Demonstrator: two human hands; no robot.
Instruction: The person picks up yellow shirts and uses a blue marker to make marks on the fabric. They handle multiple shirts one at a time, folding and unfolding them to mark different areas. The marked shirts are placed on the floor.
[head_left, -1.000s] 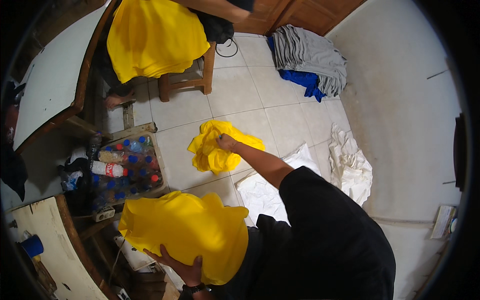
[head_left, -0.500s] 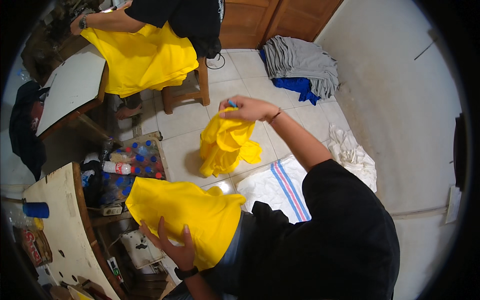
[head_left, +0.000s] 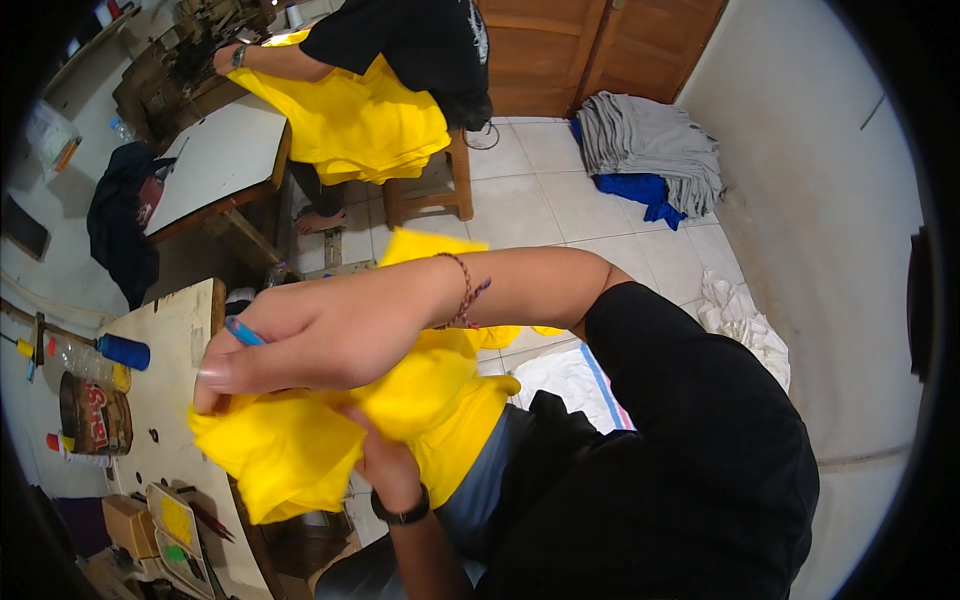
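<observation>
My right hand (head_left: 325, 330) is raised across the view, thumb and fingers closed on a piece of yellow cloth (head_left: 285, 450) that hangs below them. A small blue rod-like thing (head_left: 243, 331) sticks out between thumb and fingers of that hand; its kind is not clear. Beneath the hanging cloth comes my left hand (head_left: 385, 462), a dark band on its wrist. Its fingers are mostly hidden by the fabric. More yellow cloth (head_left: 470, 420) lies over my lap.
At left stands a worn table (head_left: 185, 350) with a blue thread spool (head_left: 124, 351), a cut-down container (head_left: 95, 412) and a small tray (head_left: 178, 525). Another person (head_left: 400, 50) sits ahead with yellow cloth. Grey folded cloths (head_left: 650, 145) and a white sack (head_left: 565, 385) lie on the floor.
My right hand has swung left and closer, bringing yellow cloth from above the floor over my lap. My left hand, spread before, is now partly under cloth. The view has shifted left.
</observation>
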